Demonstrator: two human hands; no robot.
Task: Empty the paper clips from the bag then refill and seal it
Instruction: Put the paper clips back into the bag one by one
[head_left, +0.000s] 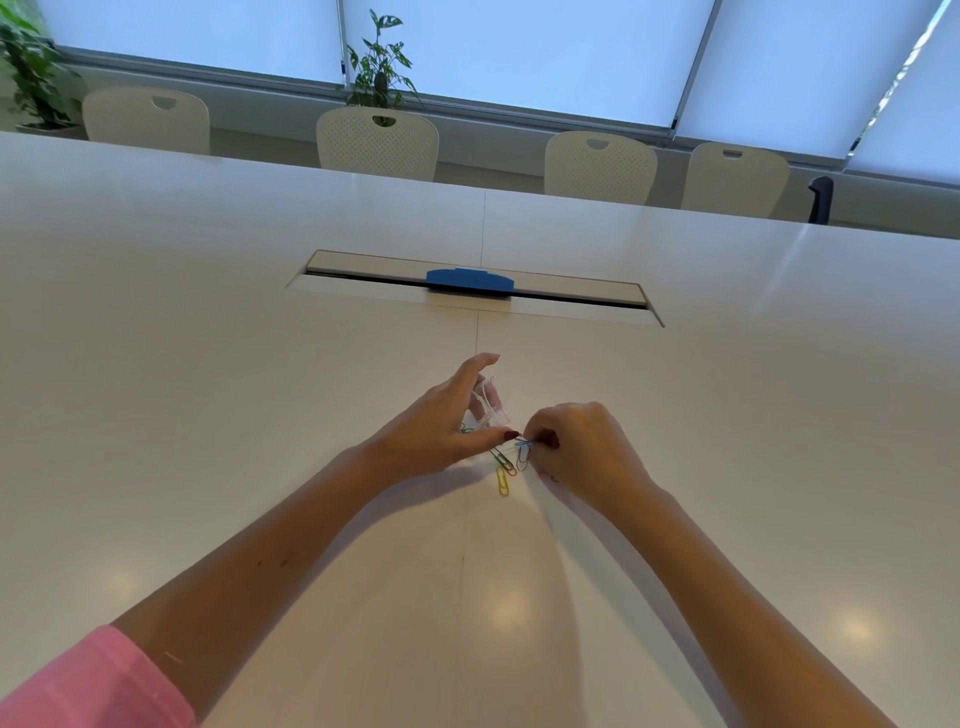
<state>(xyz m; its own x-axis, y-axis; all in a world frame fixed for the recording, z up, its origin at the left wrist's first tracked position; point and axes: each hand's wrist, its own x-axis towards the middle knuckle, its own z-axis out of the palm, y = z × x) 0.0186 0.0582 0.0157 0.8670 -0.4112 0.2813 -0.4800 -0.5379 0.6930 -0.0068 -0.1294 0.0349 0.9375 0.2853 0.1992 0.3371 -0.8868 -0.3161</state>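
Our left hand (441, 421) pinches the small clear bag (487, 402) just above the table (208, 312), while our right hand (576, 447) is closed on a blue paper clip (523, 453) beside the bag's mouth. A few loose clips (503, 470) lie under our hands. We judge the limp opening could fold shut, so the clip snags or drops.

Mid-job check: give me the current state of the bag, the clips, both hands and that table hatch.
Clear bag: off the table, held in left hand.
Blue clip: pinched by right hand, beside the bag.
Yellow clip: loose, flat on table.
Green clip: loose on table.
Cable hatch: lid raised slightly.
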